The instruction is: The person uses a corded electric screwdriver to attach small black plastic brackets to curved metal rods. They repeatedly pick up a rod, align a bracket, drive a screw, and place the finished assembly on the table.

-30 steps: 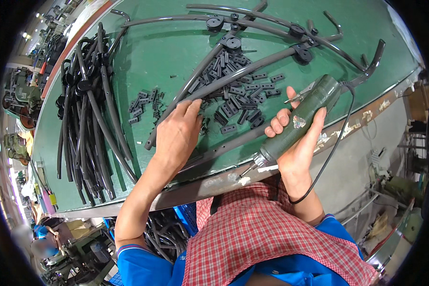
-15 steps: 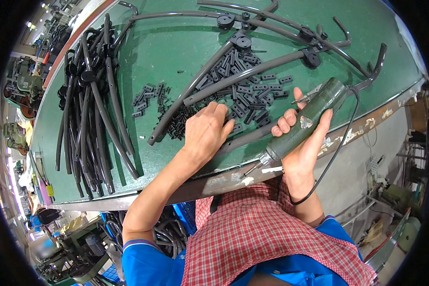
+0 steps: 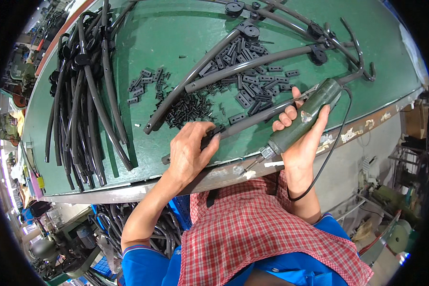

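Observation:
My right hand (image 3: 304, 136) is closed around a dark green electric screwdriver (image 3: 306, 110), its bit pointing down-left toward the table's front edge. A grey-black metal tube (image 3: 257, 117) lies along that edge, passing behind the screwdriver. At the tube's left part, my left hand (image 3: 188, 148) pinches a small black block (image 3: 214, 132) against it; the fingers partly hide the block. Just beyond that hand lies a pile of small black screws (image 3: 188, 110). Loose black rectangular blocks (image 3: 255, 88) are heaped farther right, partly under another bent tube (image 3: 248, 68).
A bundle of bent tubes (image 3: 81, 119) lies on the left of the green table (image 3: 148, 28). Tubes with round black joints (image 3: 318, 56) spread across the far right. The screwdriver's cord (image 3: 336, 148) hangs past my right wrist. More tubes (image 3: 164, 231) are below the table edge.
My left hand has moved from beside the block heap toward me and left, onto the near tube, with a block at its fingertips. The right hand keeps hold of the screwdriver, nearly still.

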Available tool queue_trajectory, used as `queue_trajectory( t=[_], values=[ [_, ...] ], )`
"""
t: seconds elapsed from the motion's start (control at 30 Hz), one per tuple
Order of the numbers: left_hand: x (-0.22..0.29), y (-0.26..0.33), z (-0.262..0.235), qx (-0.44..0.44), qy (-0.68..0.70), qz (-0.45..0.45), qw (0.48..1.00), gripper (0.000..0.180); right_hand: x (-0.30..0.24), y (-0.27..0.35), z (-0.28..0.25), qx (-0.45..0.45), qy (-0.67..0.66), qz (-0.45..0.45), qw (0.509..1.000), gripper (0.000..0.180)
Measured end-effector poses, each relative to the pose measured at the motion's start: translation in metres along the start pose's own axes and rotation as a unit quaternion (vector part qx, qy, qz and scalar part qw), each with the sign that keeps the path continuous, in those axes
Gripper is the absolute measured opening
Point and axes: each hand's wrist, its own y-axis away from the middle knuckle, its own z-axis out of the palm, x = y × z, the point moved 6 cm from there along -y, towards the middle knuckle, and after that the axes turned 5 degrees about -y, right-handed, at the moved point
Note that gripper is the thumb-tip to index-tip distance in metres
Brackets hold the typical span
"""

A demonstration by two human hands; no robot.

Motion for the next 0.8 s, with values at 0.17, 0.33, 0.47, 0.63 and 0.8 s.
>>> queue_trajectory(
  t=[0.17, 0.33, 0.47, 0.63, 0.8],
  values=[
    [0.015, -0.009, -0.001, -0.064, -0.075, 0.081, 0.992, 0.035, -0.002, -0.001, -0.002, 0.001, -0.007, -0.004, 1.000, 0.065],
    [0.006, -0.015, -0.003, -0.131, 0.018, 0.052, 0.990, 0.025, -0.004, 0.001, 0.002, 0.004, -0.003, 0.000, 1.000, 0.066],
    [0.002, -0.016, -0.010, -0.240, 0.140, -0.101, 0.955, 0.022, -0.010, 0.007, 0.008, 0.002, -0.016, 0.000, 1.000, 0.067],
    [-0.012, -0.004, -0.006, -0.336, 0.333, -0.289, 0.832, 0.019, -0.009, 0.016, 0.013, -0.011, -0.023, 0.013, 1.000, 0.068],
    [0.022, -0.003, -0.031, -0.200, 0.084, -0.072, 0.973, 0.021, -0.010, 0.020, 0.018, -0.012, -0.033, 0.010, 0.999, 0.068]
  ],
)
